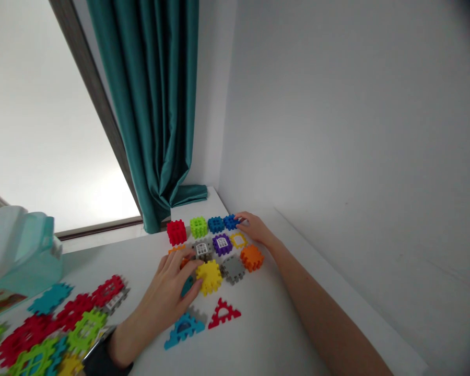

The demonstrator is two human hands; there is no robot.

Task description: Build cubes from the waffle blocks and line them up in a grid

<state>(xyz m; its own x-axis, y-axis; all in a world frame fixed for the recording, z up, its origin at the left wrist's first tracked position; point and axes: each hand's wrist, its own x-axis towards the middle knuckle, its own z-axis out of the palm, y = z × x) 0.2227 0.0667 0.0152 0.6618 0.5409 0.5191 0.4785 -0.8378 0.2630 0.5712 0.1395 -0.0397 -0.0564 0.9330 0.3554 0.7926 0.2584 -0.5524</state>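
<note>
Several toothed plastic blocks stand grouped on the white table. My left hand (170, 284) is curled around a teal block (187, 286), mostly hidden by the fingers; thumb and index tips reach the edge of a yellow block (209, 277). An orange piece (177, 248) shows partly behind that hand. At the back right, the fingers of my right hand (254, 227) close on a dark blue block (230, 222). Around them are red (176, 232), lime (198, 227) and blue (215, 224) blocks, a purple block with a white window (222, 244), a grey block (233, 269) and an orange block (253, 258).
A blue triangular piece (185, 329) and a red triangular piece (224, 313) lie in front. At left are loose toothed panels (76, 310) and a teal-tinted box (43, 261). A green curtain (152, 104) hangs behind; a wall (337, 130) rises on the right.
</note>
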